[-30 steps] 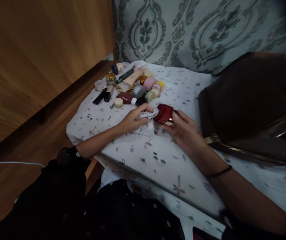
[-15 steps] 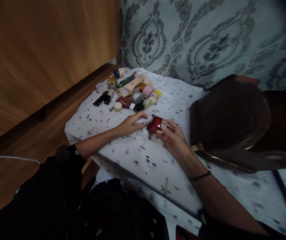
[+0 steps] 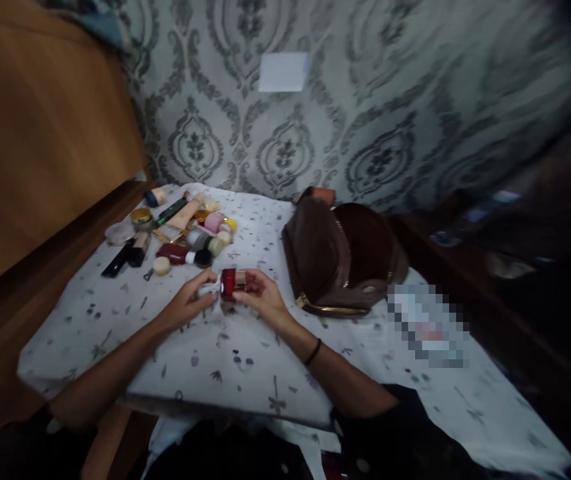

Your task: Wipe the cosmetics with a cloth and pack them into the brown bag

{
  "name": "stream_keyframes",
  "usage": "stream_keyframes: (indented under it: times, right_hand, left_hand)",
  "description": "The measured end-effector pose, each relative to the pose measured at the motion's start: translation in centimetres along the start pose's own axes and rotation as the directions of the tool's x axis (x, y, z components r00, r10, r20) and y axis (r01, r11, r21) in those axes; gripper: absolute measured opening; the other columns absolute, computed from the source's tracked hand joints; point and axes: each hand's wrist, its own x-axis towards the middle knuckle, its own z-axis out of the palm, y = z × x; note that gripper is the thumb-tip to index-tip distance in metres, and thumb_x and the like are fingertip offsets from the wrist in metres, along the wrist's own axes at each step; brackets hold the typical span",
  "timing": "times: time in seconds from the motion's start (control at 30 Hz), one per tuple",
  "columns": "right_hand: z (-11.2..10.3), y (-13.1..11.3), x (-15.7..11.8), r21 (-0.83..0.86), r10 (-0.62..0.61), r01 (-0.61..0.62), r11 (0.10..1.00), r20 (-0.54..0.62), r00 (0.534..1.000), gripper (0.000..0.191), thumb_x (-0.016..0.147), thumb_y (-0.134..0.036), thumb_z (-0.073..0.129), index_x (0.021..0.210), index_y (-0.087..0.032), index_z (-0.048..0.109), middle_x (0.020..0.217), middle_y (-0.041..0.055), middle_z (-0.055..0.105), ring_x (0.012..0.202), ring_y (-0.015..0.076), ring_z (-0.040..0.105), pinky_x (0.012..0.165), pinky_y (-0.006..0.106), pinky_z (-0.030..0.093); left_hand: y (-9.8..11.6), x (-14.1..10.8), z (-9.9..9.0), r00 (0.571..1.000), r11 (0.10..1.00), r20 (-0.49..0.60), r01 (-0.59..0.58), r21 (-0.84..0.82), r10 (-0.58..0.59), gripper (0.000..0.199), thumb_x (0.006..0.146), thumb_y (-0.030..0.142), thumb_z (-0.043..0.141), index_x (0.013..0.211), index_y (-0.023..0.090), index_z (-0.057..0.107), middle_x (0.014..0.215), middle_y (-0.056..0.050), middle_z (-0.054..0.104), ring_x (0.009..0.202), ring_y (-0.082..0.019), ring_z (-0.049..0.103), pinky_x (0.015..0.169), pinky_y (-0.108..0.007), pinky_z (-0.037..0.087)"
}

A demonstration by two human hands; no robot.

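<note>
Between red bottle (image 3: 228,285) and edge (image 3: 235,405), open sheet (image 3: 265,373), bag (image 3: 322,257) nearby

The right hand (image 3: 266,300) partly hides the red bottle (image 3: 228,284) — and pixel blocks mask an item (image 3: 428,327) beside the bag (image 3: 315,253).

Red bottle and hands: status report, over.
Left hand: pinching white cloth against red bottle. Right hand: holding bottle's capped end. Brown bag: apart, rightward.
</note>
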Motion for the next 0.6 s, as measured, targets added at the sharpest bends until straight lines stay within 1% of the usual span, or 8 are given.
stream_keyframes:
  times: [0.1, 0.2, 0.23, 0.3, 0.4, 0.5, 0.53, 0.6]
  right_hand:
    - [0.1, 0.0, -0.1, 0.037, -0.019, 0.02, 0.999, -0.014, 1.0, 0.061, 0.054, -0.046, 0.091, 0.102, -0.02, 0.063, 0.091, 0.0019, 0.071, 0.083, 0.0168, 0.067, 0.082, 0.033, 0.054]
    - [0.1, -0.2, 0.0, 0.027, -0.069, 0.07, 0.997, -0.038, 0.997, 0.062, 0.055, -0.05, 0.09, 0.103, -0.02, 0.064, 0.093, 0.002, 0.069, 0.083, 0.016, 0.065, 0.078, 0.03, 0.053]
    - [0.0, -0.3, 0.0, 0.009, -0.093, 0.093, 0.996, -0.048, 0.995, 0.061, 0.056, -0.051, 0.09, 0.102, -0.02, 0.065, 0.094, 0.0022, 0.069, 0.083, 0.0159, 0.064, 0.077, 0.03, 0.052]
    - [0.0, -0.6, 0.0, -0.028, -0.145, 0.144, 0.989, -0.066, 0.987, 0.059, 0.057, -0.052, 0.089, 0.1, -0.019, 0.067, 0.094, 0.0021, 0.067, 0.081, 0.0148, 0.062, 0.075, 0.029, 0.051]
    - [-0.2, -1.3, -0.1, -0.071, -0.205, 0.199, 0.978, -0.093, 0.974, 0.057, 0.054, -0.053, 0.09, 0.094, -0.018, 0.069, 0.088, 0.0005, 0.066, 0.071, 0.0115, 0.057, 0.067, 0.026, 0.048]
    - [-0.4, -2.1, -0.2, -0.054, -0.231, 0.227, 0.973, -0.107, 0.967, 0.057, 0.051, -0.056, 0.09, 0.087, -0.018, 0.068, 0.079, -0.0017, 0.065, 0.065, 0.01, 0.053, 0.062, 0.025, 0.046]
    - [-0.4, -2.5, -0.3, -0.037, -0.238, 0.235, 0.971, -0.109, 0.965, 0.057, 0.05, -0.057, 0.09, 0.086, -0.018, 0.068, 0.078, -0.0022, 0.065, 0.065, 0.0102, 0.054, 0.062, 0.025, 0.046]
    - [-0.4, -3.2, -0.5, 0.001, -0.253, 0.254, 0.967, -0.118, 0.96, 0.057, 0.049, -0.058, 0.09, 0.083, -0.019, 0.066, 0.076, -0.0028, 0.064, 0.066, 0.0107, 0.054, 0.063, 0.025, 0.046]
  left_hand:
    - [0.6, -0.1, -0.1, 0.998, 0.998, -0.013, 0.058, -0.015, -0.058, 0.032, 0.087, 0.043, 0.055, 0.107, 0.018, 0.059, 0.105, -0.006, 0.064, 0.105, -0.023, 0.06, 0.095, -0.03, 0.046]
    - [0.5, -0.1, 0.1, 0.987, 0.989, -0.081, 0.143, 0.03, -0.141, 0.037, 0.081, 0.047, 0.058, 0.105, 0.019, 0.06, 0.107, -0.006, 0.066, 0.109, -0.026, 0.059, 0.096, -0.033, 0.047]
    - [0.5, -0.1, 0.1, 0.985, 0.988, -0.09, 0.152, 0.042, -0.148, 0.037, 0.08, 0.047, 0.059, 0.105, 0.02, 0.06, 0.108, -0.006, 0.067, 0.11, -0.027, 0.059, 0.096, -0.033, 0.047]
    - [0.3, 0.0, 0.1, 0.986, 0.987, -0.089, 0.146, 0.067, -0.14, 0.038, 0.077, 0.049, 0.06, 0.102, 0.021, 0.061, 0.108, -0.006, 0.067, 0.107, -0.028, 0.061, 0.094, -0.034, 0.048]
    - [0.1, 0.3, -0.1, 0.989, 0.985, -0.091, 0.126, 0.116, -0.116, 0.03, 0.075, 0.046, 0.06, 0.094, 0.022, 0.062, 0.097, -0.003, 0.068, 0.097, -0.027, 0.062, 0.088, -0.033, 0.05]
    - [-0.2, 0.9, -0.2, 0.988, 0.982, -0.095, 0.134, 0.135, -0.122, 0.025, 0.071, 0.045, 0.061, 0.085, 0.024, 0.06, 0.086, -0.001, 0.067, 0.087, -0.027, 0.062, 0.081, -0.033, 0.051]
    - [-0.2, 1.1, -0.1, 0.985, 0.98, -0.096, 0.157, 0.125, -0.146, 0.025, 0.071, 0.045, 0.06, 0.085, 0.024, 0.061, 0.086, 0.0, 0.068, 0.086, -0.027, 0.063, 0.081, -0.034, 0.052]
    - [-0.1, 1.6, 0.4, 0.976, 0.974, -0.097, 0.204, 0.101, -0.195, 0.029, 0.072, 0.045, 0.057, 0.092, 0.024, 0.064, 0.091, -0.002, 0.071, 0.095, -0.03, 0.064, 0.088, -0.038, 0.052]
